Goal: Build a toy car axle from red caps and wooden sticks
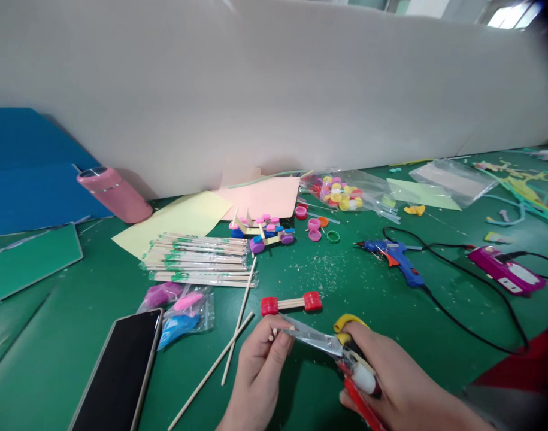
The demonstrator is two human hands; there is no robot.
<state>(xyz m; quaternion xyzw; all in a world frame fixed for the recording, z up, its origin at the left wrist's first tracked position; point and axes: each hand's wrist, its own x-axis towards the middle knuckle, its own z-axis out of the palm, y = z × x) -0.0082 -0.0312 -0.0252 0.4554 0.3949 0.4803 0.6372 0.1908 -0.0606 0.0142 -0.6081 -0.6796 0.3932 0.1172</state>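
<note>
My left hand (261,365) pinches short pieces of wooden stick (274,334) between thumb and fingers. My right hand (390,371) grips a pair of scissors (318,340) with one yellow and one red handle, spread apart. The blade tips reach the stick pieces at my left fingertips; whether they touch the wood I cannot tell. Just beyond lies a small piece (291,303) made of short sticks with red caps at both ends. Left of my left hand, two long wooden sticks (211,372) cross on the green table (318,389).
Wrapped sticks (197,260) lie behind my left hand, near colourful small assemblies (267,236). A phone (121,371) and balloon bag (186,305) are left. A blue glue gun (393,257) with a trailing black cord is right. A pink bottle (116,194) and bag of caps (339,191) lie behind.
</note>
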